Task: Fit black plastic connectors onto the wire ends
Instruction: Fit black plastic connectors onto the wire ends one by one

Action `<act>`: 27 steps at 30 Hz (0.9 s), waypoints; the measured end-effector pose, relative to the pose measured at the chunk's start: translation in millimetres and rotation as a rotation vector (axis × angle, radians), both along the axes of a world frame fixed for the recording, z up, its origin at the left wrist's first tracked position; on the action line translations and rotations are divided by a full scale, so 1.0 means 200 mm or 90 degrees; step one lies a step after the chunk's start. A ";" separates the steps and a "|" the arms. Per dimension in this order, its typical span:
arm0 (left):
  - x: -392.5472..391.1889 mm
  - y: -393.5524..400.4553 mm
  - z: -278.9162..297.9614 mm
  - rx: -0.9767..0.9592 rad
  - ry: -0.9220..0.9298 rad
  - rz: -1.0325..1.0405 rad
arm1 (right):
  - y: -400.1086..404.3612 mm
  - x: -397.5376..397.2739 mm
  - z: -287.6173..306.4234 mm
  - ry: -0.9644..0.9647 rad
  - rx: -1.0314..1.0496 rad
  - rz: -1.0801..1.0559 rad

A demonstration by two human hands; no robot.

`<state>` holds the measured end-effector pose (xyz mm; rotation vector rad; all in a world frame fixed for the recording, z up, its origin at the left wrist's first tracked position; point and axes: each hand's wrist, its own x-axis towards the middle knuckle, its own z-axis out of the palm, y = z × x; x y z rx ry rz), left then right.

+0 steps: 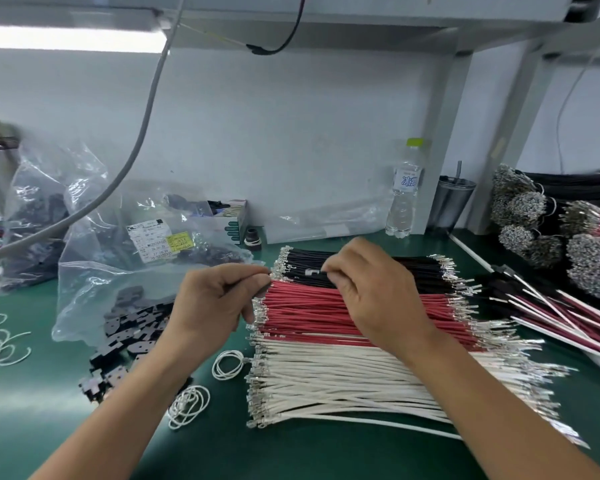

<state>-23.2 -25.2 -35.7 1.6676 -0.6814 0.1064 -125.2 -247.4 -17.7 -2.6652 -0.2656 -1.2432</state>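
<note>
Black plastic connectors (132,327) lie heaped, mostly unfitted; left hand (215,299) and right hand (368,285) pinch a black terminal-tipped wire (314,273); stacks remain.

Green bench (291,452) under black, red, white wires (343,379), connectors (132,327), bags (94,271), bottle (404,199).

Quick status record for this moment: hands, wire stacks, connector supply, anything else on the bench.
left hand: fingers curled, pinching something small, hidden
right hand: fingers pinch a black wire
black wires: farthest stack
red wires: middle stack
white wires: nearest stack
black connectors: loose pile spilling from a clear bag, left of the stacks
water bottle: upright by the back wall
green mat: work surface
</note>
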 end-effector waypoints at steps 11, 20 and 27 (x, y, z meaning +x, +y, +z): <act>-0.11 -0.06 0.01 0.021 0.008 -0.070 | 0.06 -0.03 -0.02 0.048 0.048 0.063; -0.12 -0.06 0.01 -0.007 0.050 -0.065 | 0.08 -0.03 -0.02 0.088 0.063 0.085; -0.12 -0.06 0.00 0.051 0.012 -0.019 | 0.08 -0.05 0.01 0.104 0.033 0.091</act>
